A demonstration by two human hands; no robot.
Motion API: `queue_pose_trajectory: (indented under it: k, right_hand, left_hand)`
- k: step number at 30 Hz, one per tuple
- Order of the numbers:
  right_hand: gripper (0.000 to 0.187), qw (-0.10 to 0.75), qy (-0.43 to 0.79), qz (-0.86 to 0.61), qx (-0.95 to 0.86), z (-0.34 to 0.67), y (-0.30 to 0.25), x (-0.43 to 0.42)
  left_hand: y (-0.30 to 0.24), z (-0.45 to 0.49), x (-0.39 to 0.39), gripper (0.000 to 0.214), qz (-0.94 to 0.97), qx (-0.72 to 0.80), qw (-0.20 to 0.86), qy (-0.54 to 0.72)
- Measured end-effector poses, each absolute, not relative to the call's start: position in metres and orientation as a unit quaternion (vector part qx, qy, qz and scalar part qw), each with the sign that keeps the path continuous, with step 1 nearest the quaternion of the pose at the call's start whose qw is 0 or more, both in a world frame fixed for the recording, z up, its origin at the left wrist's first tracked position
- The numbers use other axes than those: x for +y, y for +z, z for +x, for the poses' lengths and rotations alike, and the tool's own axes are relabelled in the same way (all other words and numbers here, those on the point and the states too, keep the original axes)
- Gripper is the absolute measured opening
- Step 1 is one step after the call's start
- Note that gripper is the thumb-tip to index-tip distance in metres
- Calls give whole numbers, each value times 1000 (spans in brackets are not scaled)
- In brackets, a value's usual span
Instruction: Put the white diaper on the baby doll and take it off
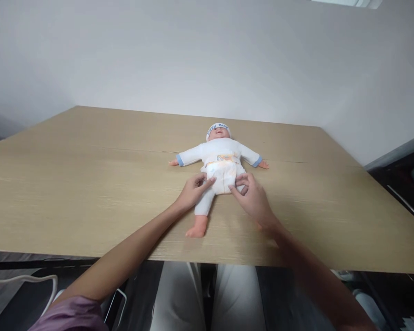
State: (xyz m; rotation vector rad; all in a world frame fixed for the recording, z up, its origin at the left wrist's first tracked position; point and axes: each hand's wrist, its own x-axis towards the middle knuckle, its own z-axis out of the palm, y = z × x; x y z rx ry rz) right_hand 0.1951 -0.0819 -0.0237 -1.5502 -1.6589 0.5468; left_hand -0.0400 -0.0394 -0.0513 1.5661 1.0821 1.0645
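A baby doll (221, 146) in white clothes with blue cuffs and a lettered white cap lies on its back, arms spread and head away from me. A white diaper (221, 177) with an orange print at its waist covers the doll's hips. My left hand (193, 189) pinches the diaper's edge by the leg on the left, thumb on top. On the opposite edge, my right hand (251, 195) grips the diaper between thumb and fingers. One bare foot shows at the left; my right hand and forearm mostly hide the other leg.
The doll rests on a light wood table (89, 184), whose near edge runs just in front of my lap. A pale wall (193, 59) stands behind it. A white cable (24, 278) hangs at lower left, and a dark piece of furniture (400, 179) stands at right.
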Motion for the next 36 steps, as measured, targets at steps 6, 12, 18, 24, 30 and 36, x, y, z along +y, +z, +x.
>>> queue_pose_trajectory:
  k: [6,12,18,24,30,36]
  right_hand:
    - [20,364,184,-612,-677,202,-14,-85]
    - [15,368,183,-571,-711,193,-23,-86]
    - [12,393,103,-566,-717,192,-36,-84]
    - [17,423,122,-542,-716,202,-39,-85]
    - [27,429,-3,-567,-703,249,-49,-58]
    - [63,273,-30,-607,-745,266,-52,39]
  left_hand:
    - [-52,-40,-39,47,639,435,463,433]
    - [-49,-45,-39,48,610,425,494,451]
    - [-51,-46,-36,53,605,440,479,459]
    - [-46,-55,-52,44,657,457,380,463]
    - [-36,-100,-33,39,760,494,164,389]
    - [-26,-107,66,61,785,578,29,220]
